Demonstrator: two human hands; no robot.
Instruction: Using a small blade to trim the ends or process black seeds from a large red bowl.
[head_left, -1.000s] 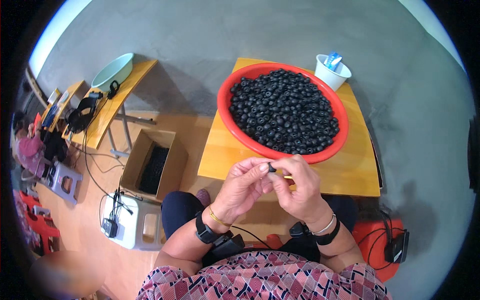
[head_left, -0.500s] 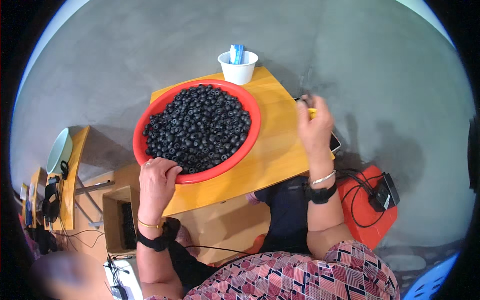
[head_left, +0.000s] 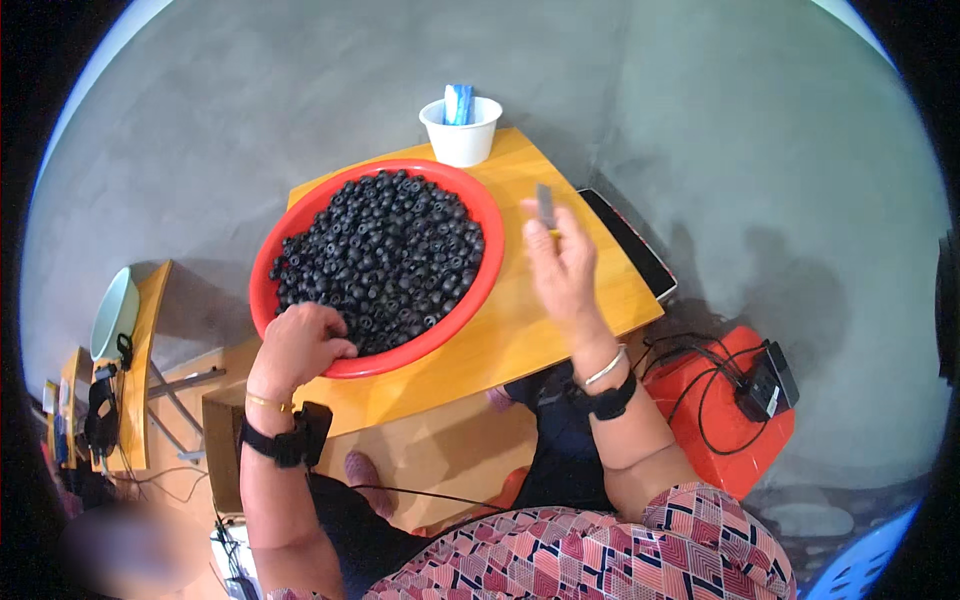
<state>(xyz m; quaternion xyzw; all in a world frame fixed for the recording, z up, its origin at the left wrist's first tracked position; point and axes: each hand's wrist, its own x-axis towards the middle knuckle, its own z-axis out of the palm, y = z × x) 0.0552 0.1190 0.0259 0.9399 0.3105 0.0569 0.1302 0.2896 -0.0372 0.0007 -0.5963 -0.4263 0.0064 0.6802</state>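
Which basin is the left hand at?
The red basin, heaped with black pieces; the pale green one sits on another table, away from the left hand.

Left hand [head_left: 297, 347] curled over the near rim of a red basin [head_left: 494, 235] heaped with small black pieces [head_left: 385, 250]; right hand [head_left: 562, 268] — over the yellow table [head_left: 530, 330] — gripping a flat grey tool [head_left: 545, 204]. A white tub [head_left: 462, 143] holding a blue-and-white packet [head_left: 458, 105] stands beyond the basin.
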